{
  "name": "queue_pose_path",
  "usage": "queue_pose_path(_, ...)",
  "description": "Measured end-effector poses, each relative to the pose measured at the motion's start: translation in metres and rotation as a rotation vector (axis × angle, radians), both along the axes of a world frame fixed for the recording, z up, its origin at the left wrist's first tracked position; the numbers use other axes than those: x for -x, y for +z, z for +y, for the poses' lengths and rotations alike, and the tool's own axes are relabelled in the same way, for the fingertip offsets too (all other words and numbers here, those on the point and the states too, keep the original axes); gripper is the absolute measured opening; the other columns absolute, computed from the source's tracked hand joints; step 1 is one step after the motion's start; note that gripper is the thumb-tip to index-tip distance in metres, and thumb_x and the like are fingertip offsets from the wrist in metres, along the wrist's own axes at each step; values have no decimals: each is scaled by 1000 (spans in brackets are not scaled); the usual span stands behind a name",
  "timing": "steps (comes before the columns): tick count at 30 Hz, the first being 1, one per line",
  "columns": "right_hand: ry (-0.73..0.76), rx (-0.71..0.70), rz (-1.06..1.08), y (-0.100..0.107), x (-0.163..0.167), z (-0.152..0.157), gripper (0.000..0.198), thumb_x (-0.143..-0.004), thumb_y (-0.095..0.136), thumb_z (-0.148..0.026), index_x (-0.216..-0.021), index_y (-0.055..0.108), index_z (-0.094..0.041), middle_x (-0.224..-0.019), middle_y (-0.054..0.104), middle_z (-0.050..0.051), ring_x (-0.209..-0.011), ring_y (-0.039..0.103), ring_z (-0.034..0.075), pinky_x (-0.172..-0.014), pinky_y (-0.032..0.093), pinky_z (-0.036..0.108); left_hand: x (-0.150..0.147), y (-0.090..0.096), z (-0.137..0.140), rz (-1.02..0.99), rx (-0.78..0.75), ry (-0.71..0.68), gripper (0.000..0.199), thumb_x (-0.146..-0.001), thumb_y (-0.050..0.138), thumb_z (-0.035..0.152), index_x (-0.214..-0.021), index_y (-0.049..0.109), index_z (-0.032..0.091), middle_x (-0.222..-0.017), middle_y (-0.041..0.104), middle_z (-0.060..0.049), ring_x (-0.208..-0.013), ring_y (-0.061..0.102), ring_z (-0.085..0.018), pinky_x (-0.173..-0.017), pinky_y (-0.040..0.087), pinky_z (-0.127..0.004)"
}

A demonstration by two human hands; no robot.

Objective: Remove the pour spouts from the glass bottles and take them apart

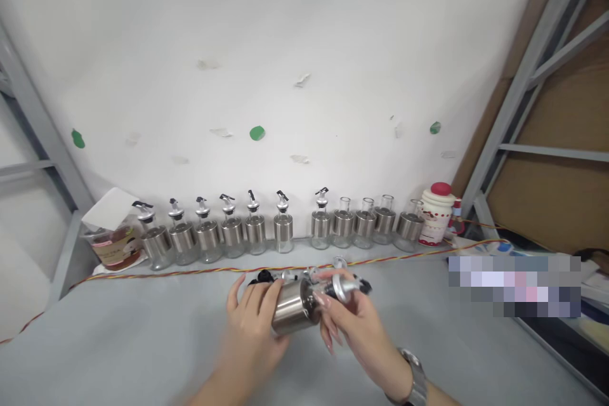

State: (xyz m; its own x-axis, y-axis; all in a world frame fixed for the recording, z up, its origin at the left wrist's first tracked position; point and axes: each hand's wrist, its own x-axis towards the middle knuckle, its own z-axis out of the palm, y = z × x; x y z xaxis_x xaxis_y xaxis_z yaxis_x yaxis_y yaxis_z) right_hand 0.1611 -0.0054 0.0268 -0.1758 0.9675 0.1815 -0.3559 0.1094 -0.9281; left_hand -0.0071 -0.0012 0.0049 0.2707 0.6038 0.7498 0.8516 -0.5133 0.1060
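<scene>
My left hand (pixel 253 314) is wrapped around the steel-sleeved body of a glass oil bottle (pixel 291 306), which lies tipped on its side with its neck to the right. At that neck, the fingers of my right hand (pixel 349 314) are closed around a silver pour spout (pixel 343 288) with a black tip. The spout is in line with the bottle mouth; my fingers hide how deep it sits. Behind my hands, partly covered, lie more loose pour spouts (pixel 263 276) in black and silver.
Along the wall stands a row of similar bottles: those on the left and middle carry spouts (pixel 283 228), several on the right have bare necks (pixel 365 225). A plastic tub (pixel 114 247) and a red-lidded jar (pixel 435 216) flank them. A twisted wire (pixel 190 272) crosses the grey table (pixel 143 342).
</scene>
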Motion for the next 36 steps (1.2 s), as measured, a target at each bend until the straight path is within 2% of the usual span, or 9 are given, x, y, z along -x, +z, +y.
queue_pose_path(6,-109,51,-35,7,-5,10,30,-72,60,-41,-84,50,-16,-44,45,-8,-37,41,8,-36,38,20,2,0,2,4,19,125,43,-60,56,17,-102,55,18,-84,62,-6,-79,56,-21,-96,22,-49)
queue_pose_path(10,-202,182,-108,-1,-4,14,35,-72,57,-47,-58,43,-18,-34,34,-10,-29,29,4,-30,28,17,3,-6,3,94,2,154,48,-58,56,12,-105,55,20,-85,61,-6,-81,56,-21,-97,18,-50)
queue_pose_path(13,-278,299,-81,-3,-4,15,41,-67,60,-49,-53,35,-20,-31,27,-12,-26,19,2,-26,18,16,1,-6,1,119,9,121,52,-56,57,12,-107,54,21,-86,61,-6,-83,56,-21,-97,19,-48)
queue_pose_path(16,-324,248,-73,3,-8,17,42,-62,65,-48,-55,34,-21,-29,28,-13,-24,21,3,-25,15,15,-2,1,-4,86,90,45,53,-53,59,18,-106,54,20,-83,61,-5,-80,56,-22,-95,23,-45)
queue_pose_path(19,-271,166,-107,9,-12,17,40,-63,64,-50,-58,37,-21,-27,27,-13,-22,21,4,-24,16,16,-3,5,-9,38,171,-23,53,-51,59,21,-104,54,18,-81,61,-5,-74,56,-20,-92,26,-43)
queue_pose_path(22,-223,155,-43,9,-13,17,34,-65,64,-47,-63,42,-21,-30,26,-14,-24,20,4,-25,20,16,-2,3,-9,5,155,5,52,-53,59,21,-105,53,20,-84,60,-5,-77,55,-20,-92,26,-42)
queue_pose_path(27,-162,381,79,-4,-6,16,35,-68,61,-46,-57,43,-18,-38,30,-11,-31,21,2,-34,27,17,2,-8,0,100,21,162,49,-56,55,11,-103,55,24,-83,60,-4,-80,55,-20,-94,22,-44)
queue_pose_path(30,-207,500,95,-8,-3,13,40,-67,61,-47,-52,40,-17,-39,33,-10,-31,20,1,-35,25,17,2,-9,2,152,-59,185,51,-57,51,5,-103,56,25,-86,61,-4,-82,56,-19,-94,22,-43)
queue_pose_path(36,-435,268,-23,0,-5,12,39,-60,68,-44,-47,41,-19,-30,28,-11,-30,22,4,-37,28,21,-1,-1,-4,85,6,134,49,-58,56,13,-105,55,24,-82,59,-4,-79,56,-19,-96,21,-44)
